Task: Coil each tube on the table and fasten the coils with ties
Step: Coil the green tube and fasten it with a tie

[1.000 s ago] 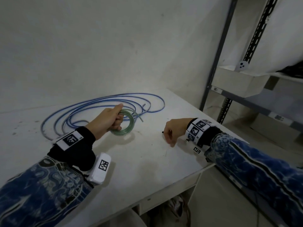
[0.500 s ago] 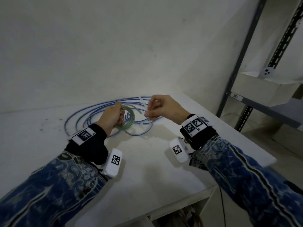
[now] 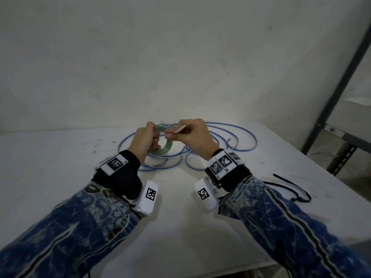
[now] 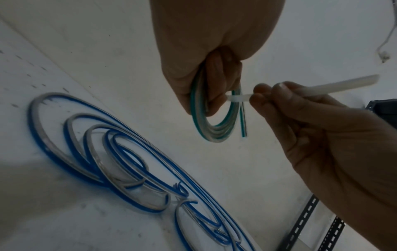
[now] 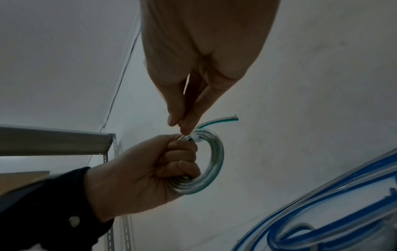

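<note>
My left hand [image 3: 147,138] [image 4: 211,95] grips a small coil of clear tube with a green stripe [image 3: 167,146] [image 4: 211,131] [image 5: 211,163], held above the table. A short free end of that tube [image 5: 221,119] sticks out of the coil. My right hand [image 3: 186,135] [image 5: 182,124] pinches a white tie [image 3: 177,129] [image 4: 318,85] between thumb and fingers, its tip lying across the coil [image 4: 237,98]. A long clear tube with a blue stripe [image 3: 236,137] [image 4: 120,163] [image 5: 335,214] lies in loose loops on the white table [image 3: 180,217] beneath and behind both hands.
Several black ties [image 3: 291,187] lie on the table at the right, near its edge. A metal shelf rack [image 3: 341,97] stands beyond the table's right side. A plain wall [image 3: 160,57] runs along the back of the table.
My right hand came up from the table at the right with a white tie and brought it to the green coil. My left hand lifted the coil toward the middle.
</note>
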